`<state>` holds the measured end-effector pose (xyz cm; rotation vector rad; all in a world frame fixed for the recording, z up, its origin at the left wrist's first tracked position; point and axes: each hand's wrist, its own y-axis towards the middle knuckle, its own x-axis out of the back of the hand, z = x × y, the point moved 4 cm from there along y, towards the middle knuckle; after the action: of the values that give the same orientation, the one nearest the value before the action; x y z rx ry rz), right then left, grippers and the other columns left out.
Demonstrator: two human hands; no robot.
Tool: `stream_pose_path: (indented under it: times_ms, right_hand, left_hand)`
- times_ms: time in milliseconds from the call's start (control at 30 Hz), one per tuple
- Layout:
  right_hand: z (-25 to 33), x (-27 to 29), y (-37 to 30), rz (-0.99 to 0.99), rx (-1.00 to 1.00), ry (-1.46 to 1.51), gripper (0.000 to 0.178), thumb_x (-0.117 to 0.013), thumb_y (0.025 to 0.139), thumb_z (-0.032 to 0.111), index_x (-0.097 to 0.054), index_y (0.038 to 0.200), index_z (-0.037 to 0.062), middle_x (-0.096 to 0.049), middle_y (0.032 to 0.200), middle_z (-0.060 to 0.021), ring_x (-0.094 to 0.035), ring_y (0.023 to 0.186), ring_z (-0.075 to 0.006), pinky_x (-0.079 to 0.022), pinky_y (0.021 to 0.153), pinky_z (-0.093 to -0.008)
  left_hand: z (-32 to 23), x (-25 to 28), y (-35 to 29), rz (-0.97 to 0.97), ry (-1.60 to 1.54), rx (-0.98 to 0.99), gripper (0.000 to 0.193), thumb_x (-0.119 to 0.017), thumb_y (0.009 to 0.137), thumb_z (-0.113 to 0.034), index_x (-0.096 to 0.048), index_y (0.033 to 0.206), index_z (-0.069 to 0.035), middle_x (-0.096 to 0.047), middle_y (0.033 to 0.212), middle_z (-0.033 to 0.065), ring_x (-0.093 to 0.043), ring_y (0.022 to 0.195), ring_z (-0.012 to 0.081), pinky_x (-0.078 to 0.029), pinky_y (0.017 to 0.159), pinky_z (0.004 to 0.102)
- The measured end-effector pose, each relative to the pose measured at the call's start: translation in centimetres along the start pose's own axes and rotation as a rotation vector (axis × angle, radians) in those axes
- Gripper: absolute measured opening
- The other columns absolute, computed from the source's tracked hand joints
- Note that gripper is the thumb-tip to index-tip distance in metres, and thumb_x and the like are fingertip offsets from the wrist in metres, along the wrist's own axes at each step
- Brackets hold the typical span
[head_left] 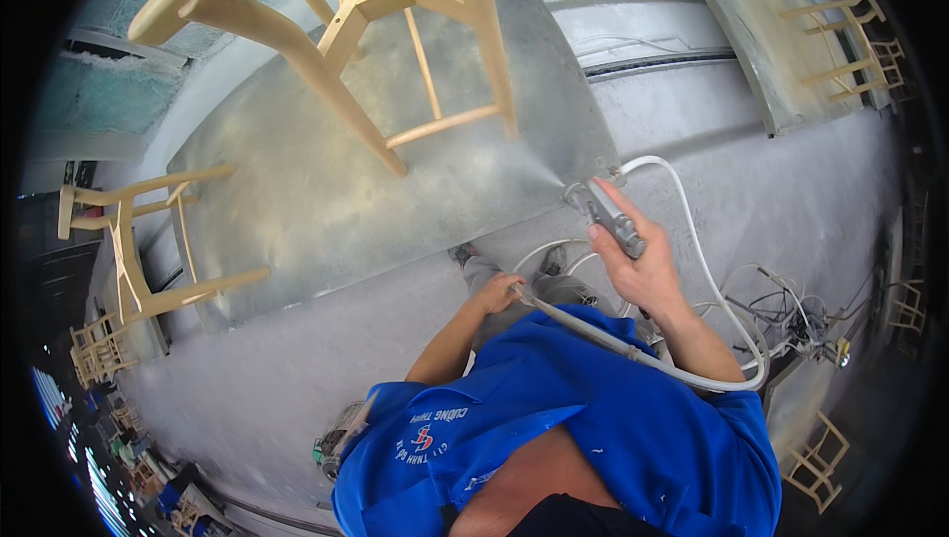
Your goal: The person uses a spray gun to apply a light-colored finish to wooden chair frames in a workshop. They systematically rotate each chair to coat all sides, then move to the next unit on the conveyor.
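A grey metal spray gun (615, 223) is gripped in my right hand (647, 275), its nozzle toward the upper left. Pale mist fans out from it toward the lower legs of a light wooden chair frame (341, 107), which hangs or stands just ahead, its upper part cut off by the picture's edge. Gun and chair do not touch. A white hose (684, 203) loops from the gun down past my right forearm and back across my front. My left hand (497, 293), lower and to the left, is closed around a stretch of that hose.
Behind the chair lies a large stained metal sheet (297, 225). Another chair frame (129, 240) is at left, and more chairs (860, 52) are beside a second sheet (732, 33) at right. Tangled hoses (791, 314) lie on the floor to my right.
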<state>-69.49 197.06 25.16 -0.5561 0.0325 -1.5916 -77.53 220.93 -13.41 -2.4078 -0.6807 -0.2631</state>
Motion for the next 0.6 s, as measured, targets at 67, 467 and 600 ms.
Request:
stream_pose_path:
  times_ms: [67,467,600]
  right_hand:
    - [-0.7,2.5,-0.8,-0.063,0.136,0.025,0.051,-0.067,0.097,0.008,-0.056,0.147,0.0065,-0.073,0.119,-0.0161,-0.069,0.103,-0.0189,-0.052,0.091,-0.0306]
    - [-0.5,11.6,8.2,-0.009,0.118,-0.003,0.052,-0.068,0.098,0.015,-0.056,0.149,0.0112,-0.067,0.084,-0.0012,-0.061,0.069,-0.0058,-0.046,0.049,-0.0232]
    - [1.6,13.2,16.0,0.048,0.174,-0.003,0.053,-0.069,0.097,0.022,-0.058,0.148,0.0125,-0.067,0.081,-0.0002,-0.059,0.065,-0.0057,-0.043,0.045,-0.0242]
  left_hand:
    - [-2.0,0.7,0.8,-0.146,0.010,0.035,0.036,-0.069,0.096,-0.019,-0.063,0.131,-0.014,-0.065,0.128,0.0174,-0.060,0.122,0.0356,-0.048,0.105,0.0435]
    - [-15.1,6.6,-1.0,-0.562,-0.419,-0.190,0.027,-0.065,0.097,-0.006,-0.064,0.124,-0.006,-0.066,0.126,0.0167,-0.063,0.118,0.0393,-0.050,0.101,0.0426]
    - [-17.8,8.9,-0.8,-0.726,-0.386,-0.197,0.024,-0.065,0.097,-0.006,-0.065,0.121,-0.005,-0.066,0.123,0.0171,-0.064,0.113,0.0379,-0.051,0.096,0.0407]
